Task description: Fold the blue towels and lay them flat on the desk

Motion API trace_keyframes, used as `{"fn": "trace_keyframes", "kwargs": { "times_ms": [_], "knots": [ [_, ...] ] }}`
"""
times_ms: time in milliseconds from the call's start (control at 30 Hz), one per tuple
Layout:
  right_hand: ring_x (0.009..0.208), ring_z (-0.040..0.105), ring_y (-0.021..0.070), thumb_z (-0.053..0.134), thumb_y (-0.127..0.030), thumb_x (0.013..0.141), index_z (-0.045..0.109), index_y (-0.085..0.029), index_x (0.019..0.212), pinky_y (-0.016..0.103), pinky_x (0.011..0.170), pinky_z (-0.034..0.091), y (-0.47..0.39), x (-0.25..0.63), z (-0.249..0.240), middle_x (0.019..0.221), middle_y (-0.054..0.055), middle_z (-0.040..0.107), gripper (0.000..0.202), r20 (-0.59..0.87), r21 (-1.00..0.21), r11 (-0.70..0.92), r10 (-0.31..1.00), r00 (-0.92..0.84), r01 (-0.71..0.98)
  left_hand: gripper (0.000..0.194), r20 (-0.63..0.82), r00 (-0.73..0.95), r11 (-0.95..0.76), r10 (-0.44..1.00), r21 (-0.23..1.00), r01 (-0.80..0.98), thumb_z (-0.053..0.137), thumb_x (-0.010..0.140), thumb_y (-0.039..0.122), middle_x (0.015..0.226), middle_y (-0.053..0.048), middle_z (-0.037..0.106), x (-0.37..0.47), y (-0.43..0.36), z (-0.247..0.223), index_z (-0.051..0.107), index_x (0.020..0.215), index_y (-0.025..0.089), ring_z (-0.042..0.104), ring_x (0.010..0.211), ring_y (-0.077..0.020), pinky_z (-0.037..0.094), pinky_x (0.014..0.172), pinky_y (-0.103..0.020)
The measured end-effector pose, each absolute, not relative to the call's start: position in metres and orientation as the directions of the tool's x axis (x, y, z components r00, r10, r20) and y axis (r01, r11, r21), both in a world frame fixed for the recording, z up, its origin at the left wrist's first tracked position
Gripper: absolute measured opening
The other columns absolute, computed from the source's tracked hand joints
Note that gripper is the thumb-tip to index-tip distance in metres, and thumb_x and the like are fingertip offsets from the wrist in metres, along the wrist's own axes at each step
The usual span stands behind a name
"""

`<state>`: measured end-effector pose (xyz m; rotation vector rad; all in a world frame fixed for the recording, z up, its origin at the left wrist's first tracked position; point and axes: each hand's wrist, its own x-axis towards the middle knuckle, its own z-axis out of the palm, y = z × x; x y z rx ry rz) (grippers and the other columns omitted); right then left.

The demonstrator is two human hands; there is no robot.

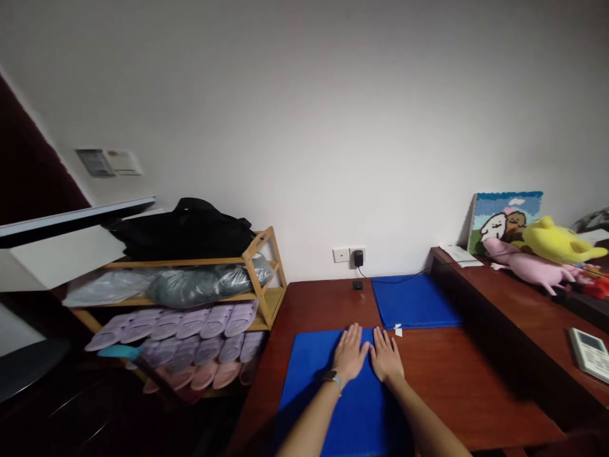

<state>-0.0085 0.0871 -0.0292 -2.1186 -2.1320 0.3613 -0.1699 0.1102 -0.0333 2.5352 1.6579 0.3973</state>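
Note:
A blue cloth (309, 374) lies spread flat on the reddish-brown wooden table in front of me. My left hand (351, 352) rests palm down on it near the far edge, fingers stretched out; a watch (333, 379) is on that wrist. Close beside it, my right hand (386, 357) also lies flat, over the cloth's right edge, with its fingers extended. Neither hand grips anything. Beyond them, to the right, a second blue cloth (413, 301) lies folded against the wall, a small white tag (398, 330) showing at its near edge.
Left of the table (447, 387) stands a wooden shoe rack (266, 273) with several slippers (190, 324) and a black bag (185, 231). A charger (358, 258) is plugged into the wall. On a raised ledge at right are plush toys (528, 263) and a calculator (590, 352).

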Motion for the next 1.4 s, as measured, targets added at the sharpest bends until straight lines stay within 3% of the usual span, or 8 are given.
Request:
{"fn": "trace_keyframes", "kwargs": {
  "times_ms": [200, 367, 567, 833, 1067, 1167, 1267, 1400],
  "knots": [
    [0.159, 0.003, 0.0191, 0.019, -0.034, 0.100, 0.012, -0.017, 0.164, 0.042, 0.127, 0.003, 0.089, -0.008, -0.033, 0.172, 0.002, 0.009, 0.066, -0.098, -0.223, 0.005, 0.995, -0.027, 0.975, 0.068, 0.135, 0.427, -0.448, 0.894, 0.271, 0.852, 0.006, 0.106, 0.052, 0.167, -0.005, 0.033, -0.128, 0.104, -0.041, 0.027, 0.162, 0.021, 0.025, 0.156, -0.0191, 0.021, 0.129, -0.044],
    [0.159, 0.005, 0.0173, 0.010, -0.045, 0.102, 0.009, -0.013, 0.163, 0.040, 0.128, 0.001, 0.091, -0.009, -0.036, 0.172, 0.001, 0.009, 0.069, -0.088, -0.273, -0.035, 0.996, 0.011, 0.961, 0.079, 0.059, 0.256, -0.262, 0.965, 0.194, 0.945, 0.011, 0.102, 0.065, 0.169, -0.009, 0.025, -0.225, 0.103, -0.032, 0.029, 0.161, 0.016, 0.021, 0.157, -0.0237, 0.018, 0.129, -0.046],
    [0.159, 0.005, 0.0177, 0.011, -0.046, 0.102, 0.010, -0.013, 0.164, 0.041, 0.128, 0.003, 0.090, -0.009, -0.040, 0.172, 0.001, 0.011, 0.070, -0.085, -0.268, -0.042, 0.996, 0.020, 0.962, 0.080, 0.082, 0.011, -0.020, 0.997, 0.116, 0.993, 0.016, 0.101, 0.066, 0.169, -0.011, 0.025, -0.334, 0.084, -0.038, 0.030, 0.161, 0.016, 0.022, 0.157, -0.0263, 0.022, 0.127, -0.048],
    [0.158, 0.009, 0.0197, 0.012, -0.045, 0.102, 0.013, -0.016, 0.164, 0.043, 0.128, 0.008, 0.077, -0.012, -0.034, 0.172, 0.002, 0.013, 0.069, -0.140, -0.246, -0.063, 0.990, 0.029, 0.967, 0.080, 0.115, 0.001, -0.015, 0.993, 0.128, 0.992, 0.017, 0.101, 0.064, 0.168, -0.013, 0.026, -0.340, 0.075, -0.041, 0.030, 0.161, 0.012, 0.024, 0.156, -0.0264, 0.024, 0.127, -0.046],
    [0.159, 0.006, 0.0193, 0.011, -0.049, 0.102, 0.010, -0.014, 0.164, 0.041, 0.128, 0.005, 0.038, -0.011, -0.030, 0.172, 0.001, 0.009, 0.071, -0.130, -0.256, -0.051, 0.991, 0.017, 0.965, 0.082, 0.091, 0.009, -0.016, 0.996, 0.082, 0.996, 0.021, 0.101, 0.062, 0.167, -0.018, 0.027, -0.342, 0.078, -0.031, 0.031, 0.159, 0.006, 0.025, 0.156, -0.0285, 0.022, 0.127, -0.046],
    [0.159, 0.006, 0.0189, 0.010, -0.049, 0.102, 0.010, -0.014, 0.164, 0.041, 0.129, 0.004, 0.037, -0.012, -0.029, 0.172, 0.000, 0.009, 0.071, -0.119, -0.265, -0.060, 0.993, 0.030, 0.962, 0.080, 0.122, 0.045, -0.054, 0.991, 0.075, 0.996, 0.018, 0.102, 0.060, 0.167, -0.017, 0.028, -0.323, 0.077, -0.022, 0.033, 0.159, 0.006, 0.023, 0.156, -0.0280, 0.019, 0.128, -0.047],
    [0.159, 0.006, 0.0191, 0.010, -0.049, 0.102, 0.011, -0.014, 0.164, 0.042, 0.129, 0.004, 0.039, -0.012, -0.031, 0.172, 0.001, 0.011, 0.071, -0.105, -0.277, -0.062, 0.994, 0.034, 0.959, 0.073, 0.215, 0.188, -0.219, 0.958, 0.126, 0.968, 0.012, 0.104, 0.055, 0.168, -0.011, 0.028, -0.264, 0.071, -0.021, 0.029, 0.161, 0.013, 0.021, 0.157, -0.0250, 0.019, 0.129, -0.048],
    [0.159, 0.005, 0.0198, 0.015, -0.042, 0.101, 0.014, -0.016, 0.164, 0.042, 0.128, 0.003, 0.040, -0.009, -0.033, 0.172, 0.002, 0.011, 0.068, -0.108, -0.237, -0.024, 0.994, -0.002, 0.971, 0.070, 0.144, 0.448, -0.470, 0.882, 0.238, 0.850, 0.009, 0.105, 0.053, 0.169, -0.008, 0.026, -0.162, 0.060, -0.034, 0.023, 0.163, 0.016, 0.021, 0.157, -0.0217, 0.021, 0.129, -0.045]
  ]
}}
